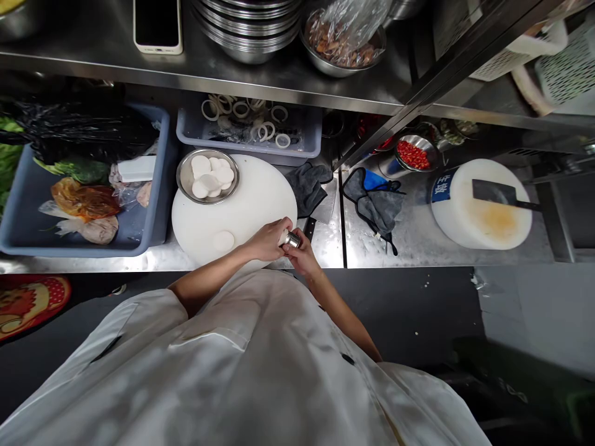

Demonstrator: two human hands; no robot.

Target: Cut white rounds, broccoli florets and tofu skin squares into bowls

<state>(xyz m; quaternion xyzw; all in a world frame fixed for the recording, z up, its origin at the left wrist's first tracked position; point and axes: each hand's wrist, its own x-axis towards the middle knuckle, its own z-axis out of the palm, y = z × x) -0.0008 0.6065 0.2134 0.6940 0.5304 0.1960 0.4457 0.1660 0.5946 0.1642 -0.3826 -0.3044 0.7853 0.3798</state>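
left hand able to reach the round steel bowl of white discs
Probably yes: only bare white cutting board separates the left hand from the bowl, though that hand is busy at a shiny metal cylinder.

Dark grey floor (372, 303), steel counter (418, 241).

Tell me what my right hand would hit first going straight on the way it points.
Past the metal tube in its grip, the right hand would likely meet the left hand, close at the tube's other end. Depth is hard to judge from this one view.
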